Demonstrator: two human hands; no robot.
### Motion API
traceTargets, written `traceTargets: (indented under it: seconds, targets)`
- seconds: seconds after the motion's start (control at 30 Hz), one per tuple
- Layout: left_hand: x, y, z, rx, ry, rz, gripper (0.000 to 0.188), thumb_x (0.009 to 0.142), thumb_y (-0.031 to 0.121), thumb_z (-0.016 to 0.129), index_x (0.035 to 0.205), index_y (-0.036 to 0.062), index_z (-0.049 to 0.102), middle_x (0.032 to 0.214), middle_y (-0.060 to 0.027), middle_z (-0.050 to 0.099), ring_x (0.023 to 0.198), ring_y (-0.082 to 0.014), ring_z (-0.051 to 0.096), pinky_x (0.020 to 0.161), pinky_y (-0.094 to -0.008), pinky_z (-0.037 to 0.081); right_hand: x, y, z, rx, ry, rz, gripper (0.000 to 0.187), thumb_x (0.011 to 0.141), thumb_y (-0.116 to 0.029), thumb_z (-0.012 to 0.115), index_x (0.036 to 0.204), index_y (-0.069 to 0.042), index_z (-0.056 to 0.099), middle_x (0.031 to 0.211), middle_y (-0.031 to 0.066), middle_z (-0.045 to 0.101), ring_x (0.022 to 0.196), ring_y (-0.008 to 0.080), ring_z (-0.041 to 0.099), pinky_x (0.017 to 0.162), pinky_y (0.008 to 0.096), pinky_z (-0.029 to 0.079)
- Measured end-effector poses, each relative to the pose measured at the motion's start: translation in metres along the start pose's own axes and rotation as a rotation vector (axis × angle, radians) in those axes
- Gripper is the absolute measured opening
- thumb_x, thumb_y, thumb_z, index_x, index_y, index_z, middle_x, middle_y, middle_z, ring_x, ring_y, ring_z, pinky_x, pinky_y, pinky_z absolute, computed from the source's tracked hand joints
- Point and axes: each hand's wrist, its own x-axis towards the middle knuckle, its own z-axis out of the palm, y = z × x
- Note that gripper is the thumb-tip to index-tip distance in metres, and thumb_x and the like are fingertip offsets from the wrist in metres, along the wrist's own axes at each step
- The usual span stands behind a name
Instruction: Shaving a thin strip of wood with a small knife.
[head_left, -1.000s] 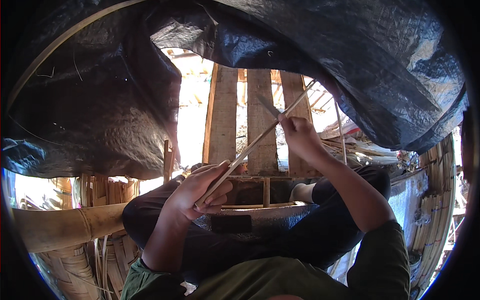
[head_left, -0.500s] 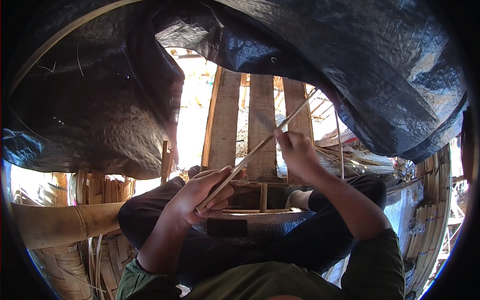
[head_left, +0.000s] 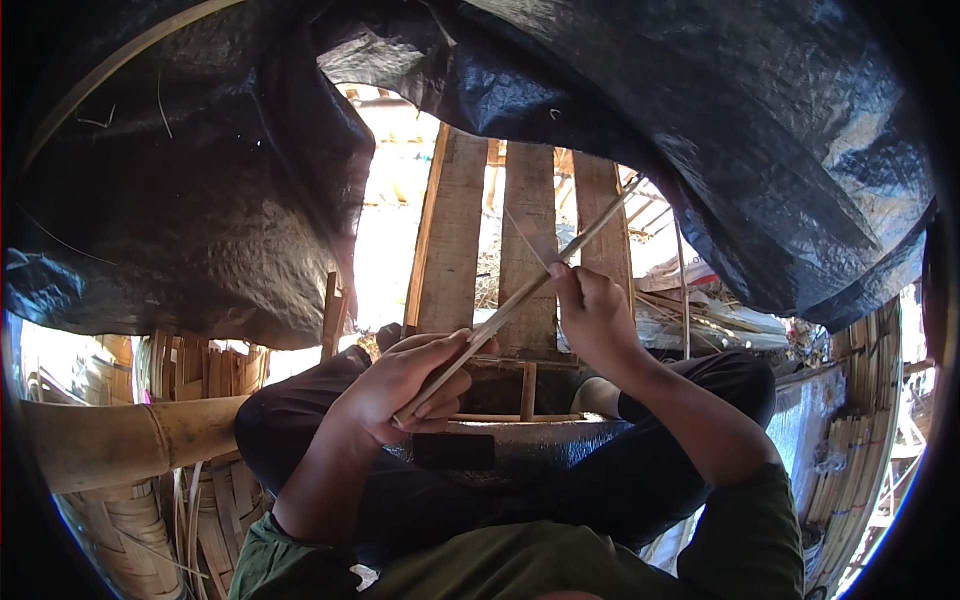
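Observation:
A long, thin bamboo strip point(head_left: 515, 301) slants up and to the right across the middle. Its lower end is wrapped in the fingers of my left hand point(head_left: 402, 382), with the thumb lying along it. My right hand point(head_left: 597, 315) is closed on a knife, the handle hidden in the fist. The knife's thin blade point(head_left: 530, 236) points up and left from the thumb and meets the strip about midway along.
Wooden planks point(head_left: 528, 200) run away in front of my crossed legs. A black tarp point(head_left: 760, 130) hangs overhead and on both sides. At the left a thick bamboo pole point(head_left: 130, 440) reaches my knee. Bundled strips point(head_left: 850, 480) stand at the right.
The knife blade, blurred before, now looks sharper and sits at the strip. My right hand has shifted slightly; my left hand keeps its hold.

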Motion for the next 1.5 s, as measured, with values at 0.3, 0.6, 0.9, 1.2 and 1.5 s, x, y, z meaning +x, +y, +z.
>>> traceTargets:
  seconds: [0.3, 0.6, 0.9, 1.2, 1.5]
  targets:
    - [-0.002, 0.0, -0.001, 0.004, -0.005, -0.011, 0.042, 0.108, 0.033, 0.028, 0.122, 0.004, 0.054, 0.048, 0.0014, 0.037, 0.031, -0.0055, 0.028, 0.031, -0.0185, 0.026, 0.011, -0.008, -0.012, -0.018, -0.172, 0.092, 0.043, 0.101, -0.031, 0.05, 0.078, 0.004, 0.059, 0.058, 0.0231, 0.054, 0.053, 0.0396, 0.056, 0.052, 0.0452, 0.041]
    - [-0.001, -0.002, 0.006, 0.003, 0.034, -0.007, 0.043, 0.108, 0.033, 0.027, 0.123, 0.0033, 0.053, 0.048, 0.0001, 0.038, 0.031, -0.0059, 0.028, 0.03, -0.0192, 0.025, 0.022, 0.002, -0.026, -0.042, -0.206, 0.199, 0.047, 0.102, -0.034, 0.048, 0.076, 0.004, 0.06, 0.056, 0.019, 0.054, 0.049, 0.0279, 0.056, 0.051, 0.0433, 0.041]
    - [0.0, -0.005, 0.002, -0.017, 0.004, -0.017, 0.042, 0.108, 0.034, 0.028, 0.124, 0.0037, 0.053, 0.048, 0.0002, 0.039, 0.03, -0.0059, 0.029, 0.03, -0.0193, 0.025, 0.012, -0.005, -0.015, -0.018, -0.182, 0.24, 0.044, 0.102, -0.033, 0.048, 0.079, 0.002, 0.061, 0.056, 0.0148, 0.056, 0.048, 0.0234, 0.057, 0.05, 0.0393, 0.042]
    - [-0.001, -0.007, -0.003, -0.018, 0.034, -0.03, 0.042, 0.108, 0.034, 0.028, 0.124, 0.0039, 0.053, 0.048, 0.0005, 0.038, 0.03, -0.0063, 0.029, 0.03, -0.0194, 0.025, -0.005, -0.008, -0.009, 0.067, -0.281, 0.036, 0.046, 0.103, -0.034, 0.044, 0.083, 0.002, 0.064, 0.051, 0.0081, 0.051, 0.043, 0.0147, 0.052, 0.041, 0.0365, 0.038]
    - [0.001, -0.01, 0.0, 0.047, 0.055, -0.022, 0.043, 0.108, 0.033, 0.027, 0.124, 0.0036, 0.053, 0.048, 0.0003, 0.038, 0.03, -0.0065, 0.029, 0.03, -0.0196, 0.026, -0.002, -0.002, -0.012, -0.033, -0.271, 0.014, 0.042, 0.103, -0.03, 0.044, 0.088, 0.001, 0.067, 0.054, 0.0104, 0.057, 0.043, 0.0187, 0.057, 0.038, 0.0345, 0.039]
